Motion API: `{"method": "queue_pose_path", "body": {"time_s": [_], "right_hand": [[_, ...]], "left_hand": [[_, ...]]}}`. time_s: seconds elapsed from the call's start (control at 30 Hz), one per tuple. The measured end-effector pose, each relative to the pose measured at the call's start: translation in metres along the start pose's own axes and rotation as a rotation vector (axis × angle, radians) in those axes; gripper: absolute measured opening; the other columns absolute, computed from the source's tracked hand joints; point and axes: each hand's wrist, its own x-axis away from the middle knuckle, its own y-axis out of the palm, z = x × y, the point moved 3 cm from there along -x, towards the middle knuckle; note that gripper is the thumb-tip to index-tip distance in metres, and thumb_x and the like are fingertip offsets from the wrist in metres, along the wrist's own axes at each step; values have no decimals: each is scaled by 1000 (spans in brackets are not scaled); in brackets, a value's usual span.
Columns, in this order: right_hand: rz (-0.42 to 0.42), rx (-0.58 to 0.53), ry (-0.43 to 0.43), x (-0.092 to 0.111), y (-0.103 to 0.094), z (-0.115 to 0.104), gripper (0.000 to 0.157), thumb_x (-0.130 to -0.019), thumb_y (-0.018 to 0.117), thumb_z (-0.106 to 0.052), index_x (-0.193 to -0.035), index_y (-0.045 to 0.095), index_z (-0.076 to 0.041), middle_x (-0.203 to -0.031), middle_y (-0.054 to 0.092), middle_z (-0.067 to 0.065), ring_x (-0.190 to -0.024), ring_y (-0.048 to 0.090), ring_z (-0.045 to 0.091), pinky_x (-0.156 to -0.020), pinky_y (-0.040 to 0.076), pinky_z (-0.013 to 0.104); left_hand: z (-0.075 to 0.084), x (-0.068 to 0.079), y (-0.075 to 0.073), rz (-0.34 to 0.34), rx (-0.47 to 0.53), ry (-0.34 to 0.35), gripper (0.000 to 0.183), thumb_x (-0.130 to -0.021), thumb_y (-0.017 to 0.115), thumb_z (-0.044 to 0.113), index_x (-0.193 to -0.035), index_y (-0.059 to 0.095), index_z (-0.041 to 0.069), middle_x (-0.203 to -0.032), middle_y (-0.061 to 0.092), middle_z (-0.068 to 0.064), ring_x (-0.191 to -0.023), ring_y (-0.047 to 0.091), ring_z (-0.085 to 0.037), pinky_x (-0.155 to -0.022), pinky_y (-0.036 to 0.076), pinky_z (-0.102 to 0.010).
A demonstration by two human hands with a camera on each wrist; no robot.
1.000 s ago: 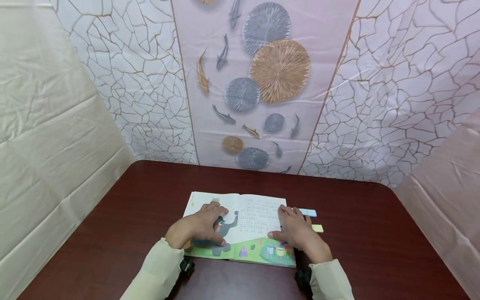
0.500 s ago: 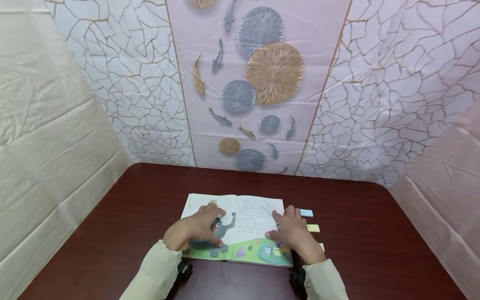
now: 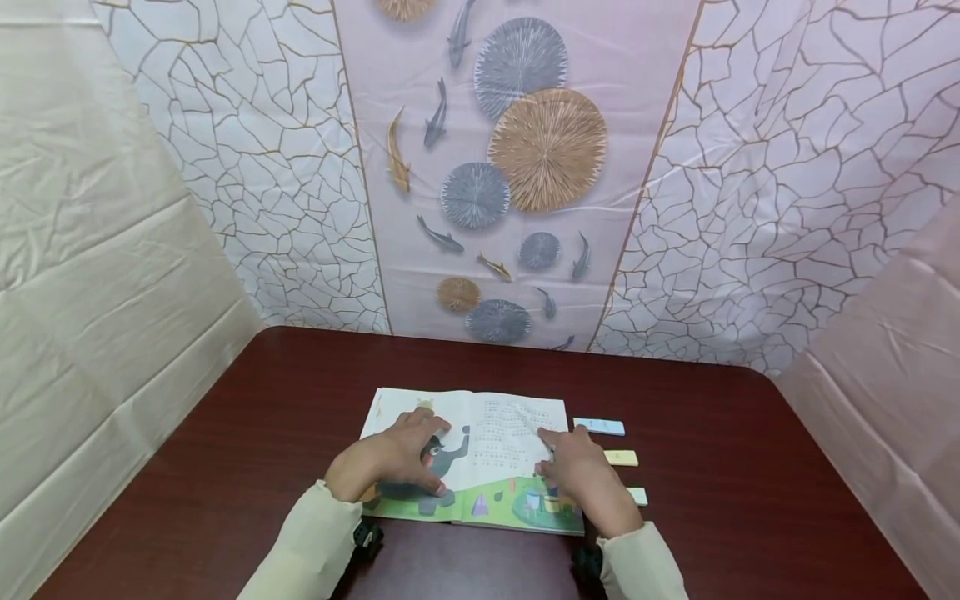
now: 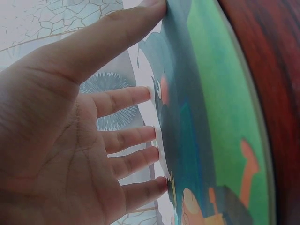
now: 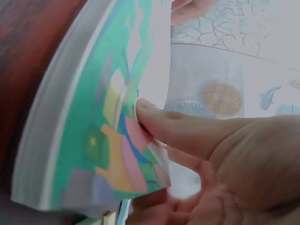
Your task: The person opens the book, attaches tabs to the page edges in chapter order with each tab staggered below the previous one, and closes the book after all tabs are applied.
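An open picture book [image 3: 517, 417] lies on the dark table, an elephant-like figure on its left page and printed text on its right. My left hand [image 3: 397, 454] rests spread on the left page. In the left wrist view its fingertips [image 4: 143, 95] touch the paper. My right hand [image 3: 585, 471] is at the right page's outer side, thumb and index finger drawn close together on the paper. The right wrist view shows the thumb [image 5: 150, 110] pressing the page [image 5: 154, 70], which looks bent near its edge. Other right fingers [image 5: 154, 206] are curled beyond the edge, partly hidden.
Right of the book lie small rectangular strips: a blue one [image 3: 600, 427], a yellow one [image 3: 622, 457] and a pale green one [image 3: 637, 497], the last two partly covered by my right hand. The reddish-brown table [image 3: 712, 467] ends at a patterned curtain [image 3: 495, 250].
My right hand has slid left across the page, its fingers drawing in toward the thumb and uncovering more of the strips. The left hand stays put on its page.
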Motion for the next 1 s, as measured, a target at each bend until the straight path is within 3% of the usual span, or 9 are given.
{"method": "queue_pose_path", "body": {"time_s": [0.07,0.13,0.37,0.53,0.63,0.7,0.8,0.93,1.0], "right_hand": [[12,-95,15,3,-6,0,70,-90,74,-17,-151,42,-10,-145,26,39,-67,61,23,-57,50,37],[41,-161,7,7,-17,0,79,-90,74,-17,-155,31,-5,-143,23,41,-75,64,29,-60,52,38],[160,-410,-170,21,-51,-14,89,-98,64,-36,-159,5,-8,-113,65,13,-70,59,18,-65,49,35],[145,-714,-350,27,-43,-40,62,-105,46,-41,-156,20,-17,-119,65,15,-82,68,20,-69,55,37],[128,-734,-382,27,-26,-55,47,-107,36,-42,-147,40,-17,-116,63,15,-87,67,24,-69,56,42],[150,-664,-399,26,-14,-61,46,-107,34,-44,-140,50,-17,-118,63,12,-96,66,23,-76,55,45],[193,-550,-446,26,2,-68,45,-107,36,-43,-136,58,-16,-121,61,8,-110,59,24,-89,50,48],[163,-457,-518,28,19,-75,45,-107,39,-42,-136,59,-14,-130,56,10,-124,50,28,-101,41,52],[123,-412,-544,30,26,-77,48,-107,38,-44,-139,57,-14,-136,53,11,-130,46,30,-104,39,54]], "left_hand": [[-1,-1,0,-4,10,5,88,-70,89,42,-143,48,15,-150,37,-11,-137,34,-32,-105,40,-47],[-2,-1,-1,-9,18,15,88,-70,89,42,-143,49,15,-150,37,-11,-137,34,-32,-105,40,-47],[0,-1,-4,1,-18,40,85,-69,90,40,-140,52,12,-149,38,-13,-134,36,-30,-102,41,-44],[17,-3,-6,-37,-60,212,68,-76,84,28,-137,57,16,-146,44,-10,-133,40,-28,-105,39,-47],[22,-3,-6,-91,13,331,52,-87,73,22,-136,58,18,-143,48,-4,-133,41,-21,-109,37,-42],[20,-4,-7,-103,131,406,40,-95,64,19,-135,59,15,-137,54,-2,-128,47,-17,-107,40,-37],[8,-5,-13,-115,413,372,35,-106,46,22,-136,57,10,-125,63,-6,-113,57,-14,-97,47,-32],[-14,-3,-27,-45,884,124,66,-108,24,50,-140,49,-1,-120,64,-18,-103,64,-20,-88,54,-37],[-22,-2,-35,29,1016,12,84,-102,19,64,-140,46,-6,-121,63,-20,-104,65,-24,-86,55,-40]]}}
